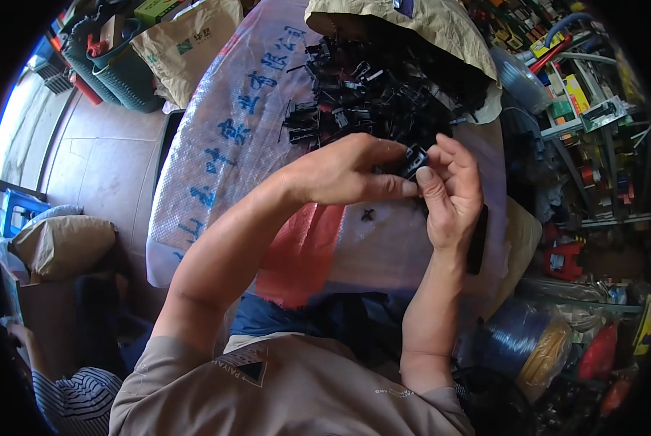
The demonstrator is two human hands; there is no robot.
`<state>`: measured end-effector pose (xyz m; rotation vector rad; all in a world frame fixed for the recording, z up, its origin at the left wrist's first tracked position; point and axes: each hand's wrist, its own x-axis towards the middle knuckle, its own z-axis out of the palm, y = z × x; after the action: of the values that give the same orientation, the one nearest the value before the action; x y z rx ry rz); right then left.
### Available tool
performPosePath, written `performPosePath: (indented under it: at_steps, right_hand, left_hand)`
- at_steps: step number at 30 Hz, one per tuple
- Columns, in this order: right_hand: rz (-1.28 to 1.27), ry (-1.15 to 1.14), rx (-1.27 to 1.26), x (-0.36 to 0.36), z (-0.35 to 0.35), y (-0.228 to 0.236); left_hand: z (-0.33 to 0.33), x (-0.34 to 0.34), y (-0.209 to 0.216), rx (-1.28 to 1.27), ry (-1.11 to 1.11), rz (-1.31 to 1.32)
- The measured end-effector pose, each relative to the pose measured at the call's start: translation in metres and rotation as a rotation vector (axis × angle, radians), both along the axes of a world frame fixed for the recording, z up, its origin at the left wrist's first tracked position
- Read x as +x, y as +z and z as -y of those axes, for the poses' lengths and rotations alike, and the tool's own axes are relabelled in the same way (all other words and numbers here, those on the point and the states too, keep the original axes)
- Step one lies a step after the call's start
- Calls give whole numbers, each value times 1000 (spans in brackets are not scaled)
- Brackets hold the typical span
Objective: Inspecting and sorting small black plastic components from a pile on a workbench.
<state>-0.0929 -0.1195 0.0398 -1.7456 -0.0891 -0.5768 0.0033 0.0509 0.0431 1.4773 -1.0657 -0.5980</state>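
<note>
Black parts (354, 83) lay heaped at the mouth of a paper sack (427, 22), upper centre; cluttered shelving (591, 120) crowded the upper right. Right of centre, the sideways left hand (347, 171) and upright right hand (453, 196) together pinched a small black piece (415, 158).

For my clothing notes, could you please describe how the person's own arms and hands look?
The left hand and the right hand are bare, with no gloves or wristwatch visible. The short grey-brown fabric sleeves leave the forearms uncovered and belong to a matching shirt with a dark triangular print on it.
</note>
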Motion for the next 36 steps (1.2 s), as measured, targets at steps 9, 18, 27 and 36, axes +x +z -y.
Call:
performPosePath:
  at_steps: [9, 18, 27, 36]
  right_hand:
    - [23, 51, 55, 3, 4, -14]
    - [6, 131, 198, 4, 1, -15]
    - [-20, 78, 187, 4, 7, -18]
    - [-52, 135, -22, -17, 10, -10]
  left_hand:
    - [16, -3, -22, -311, 293, 361]
    - [24, -8, -25, -388, 422, 529]
    - [23, -8, -26, -399, 446, 693]
    - [16, 1, -20, -364, 181, -734]
